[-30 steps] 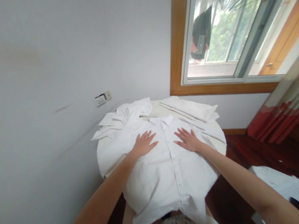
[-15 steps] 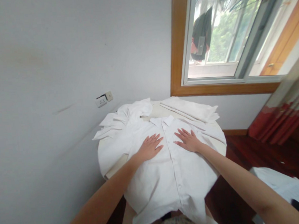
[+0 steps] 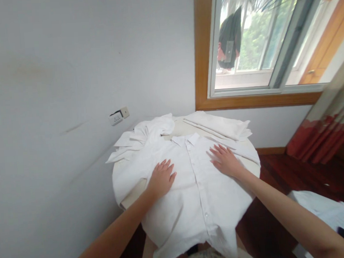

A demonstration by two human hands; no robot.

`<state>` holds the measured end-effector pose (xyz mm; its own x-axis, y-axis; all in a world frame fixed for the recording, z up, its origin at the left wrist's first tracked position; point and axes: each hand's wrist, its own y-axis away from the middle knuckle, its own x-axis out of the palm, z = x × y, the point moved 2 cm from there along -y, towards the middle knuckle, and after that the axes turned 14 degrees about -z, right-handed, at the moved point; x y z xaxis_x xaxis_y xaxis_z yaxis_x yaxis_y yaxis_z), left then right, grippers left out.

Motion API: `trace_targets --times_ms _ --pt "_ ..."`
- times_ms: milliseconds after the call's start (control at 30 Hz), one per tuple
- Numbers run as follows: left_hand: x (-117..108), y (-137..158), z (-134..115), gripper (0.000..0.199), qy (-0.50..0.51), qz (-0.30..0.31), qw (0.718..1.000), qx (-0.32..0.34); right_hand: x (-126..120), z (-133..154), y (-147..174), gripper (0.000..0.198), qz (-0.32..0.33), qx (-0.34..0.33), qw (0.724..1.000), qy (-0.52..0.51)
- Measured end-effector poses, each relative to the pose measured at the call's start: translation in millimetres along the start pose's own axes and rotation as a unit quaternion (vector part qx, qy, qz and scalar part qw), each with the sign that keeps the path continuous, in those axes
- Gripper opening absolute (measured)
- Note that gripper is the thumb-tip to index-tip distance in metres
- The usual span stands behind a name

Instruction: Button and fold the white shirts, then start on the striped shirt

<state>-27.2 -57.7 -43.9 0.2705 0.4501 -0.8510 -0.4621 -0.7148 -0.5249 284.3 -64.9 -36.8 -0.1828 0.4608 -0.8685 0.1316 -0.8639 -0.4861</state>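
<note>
A white button-up shirt (image 3: 185,195) lies front side up on a round table (image 3: 136,191), its collar toward the wall and its hem hanging over the near edge. My left hand (image 3: 161,177) rests flat on the shirt's chest, left of the button line, fingers extended. On the other side of the buttons, my right hand (image 3: 225,160) lies flat near the shirt's shoulder, fingers stretched out. Neither hand grips the cloth. The sleeves spread out to both sides over the tabletop.
At the table's back left is a crumpled white garment (image 3: 148,131); a folded white cloth (image 3: 219,125) lies at the back right. A wall socket (image 3: 116,118) sits left of the table. To the right are a window (image 3: 248,41), a curtain (image 3: 313,131) and a white-covered surface (image 3: 327,208).
My hands have slid apart over the shirt: the left one outward to the left, the right one outward to the right. The shirt stays in place.
</note>
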Motion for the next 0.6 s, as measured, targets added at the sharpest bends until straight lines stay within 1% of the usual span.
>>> trace_targets --times_ms 67,133,200,300,367,433,533,600 --pt "-4 8 -9 0.047 0.015 -0.003 1.000 0.002 -10 9 12 0.054 0.003 -0.026 0.999 -0.040" --pt "-6 15 -17 0.050 0.025 0.003 1.000 -0.003 -16 22 28 0.054 0.035 -0.047 0.995 -0.080" --pt "-6 22 -21 0.054 0.029 0.010 1.000 -0.004 -20 33 45 0.060 0.062 -0.062 0.993 -0.084" --pt "-9 28 -20 0.064 0.047 0.025 0.998 0.019 -21 39 63 0.064 0.071 -0.068 0.993 -0.065" --pt "-15 29 -19 0.072 0.068 0.038 0.996 0.049 -21 36 68 0.064 0.071 -0.071 0.993 -0.060" --pt "-24 30 -19 0.073 0.102 0.052 0.989 0.094 -22 32 69 0.065 0.071 -0.078 0.993 -0.059" --pt "-40 32 -23 0.059 0.169 0.081 0.968 0.165 -22 29 68 0.065 0.067 -0.088 0.992 -0.058" --pt "-48 34 -24 0.055 0.193 0.092 0.959 0.184 -23 28 68 0.063 0.062 -0.092 0.992 -0.060"
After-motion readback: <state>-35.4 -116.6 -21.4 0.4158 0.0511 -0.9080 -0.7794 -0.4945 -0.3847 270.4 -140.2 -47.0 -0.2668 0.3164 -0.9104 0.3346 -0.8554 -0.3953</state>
